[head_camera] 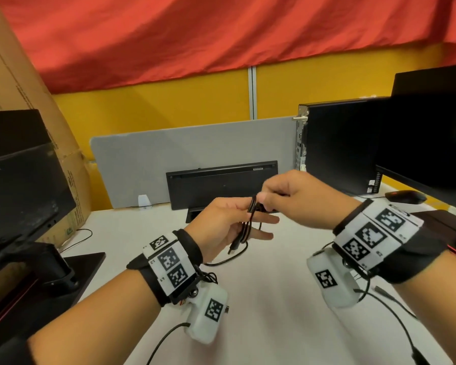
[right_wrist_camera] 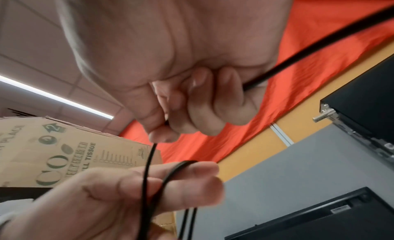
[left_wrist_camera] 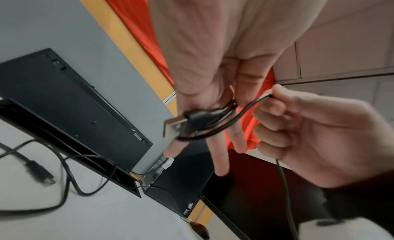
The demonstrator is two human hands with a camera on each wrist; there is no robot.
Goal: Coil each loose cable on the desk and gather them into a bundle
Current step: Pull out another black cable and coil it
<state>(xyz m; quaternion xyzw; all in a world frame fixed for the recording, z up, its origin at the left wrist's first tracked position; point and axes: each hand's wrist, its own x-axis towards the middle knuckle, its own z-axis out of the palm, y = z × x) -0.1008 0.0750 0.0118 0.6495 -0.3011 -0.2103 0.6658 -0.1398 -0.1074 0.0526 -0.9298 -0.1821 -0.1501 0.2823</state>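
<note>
A black USB cable [head_camera: 250,219] is wound in loops round the straight fingers of my left hand [head_camera: 229,222], held above the white desk [head_camera: 261,299]. The left thumb presses the loops at the top. Its USB plug [left_wrist_camera: 175,127] hangs from the coil below the palm. My right hand [head_camera: 290,196] is just right of the coil and pinches a strand of the same cable [right_wrist_camera: 149,159] between thumb and forefinger, other fingers curled. A second black cable [left_wrist_camera: 64,184] with a plug [left_wrist_camera: 40,174] lies loose on the desk under the hands.
A black keyboard [head_camera: 221,183] stands on edge against a grey divider [head_camera: 190,143], above a cable slot [head_camera: 195,216]. Monitors stand at left [head_camera: 24,185] and right [head_camera: 432,133], beside a black PC case [head_camera: 340,146] and a mouse [head_camera: 406,196]. A cardboard box [head_camera: 24,83] leans at far left.
</note>
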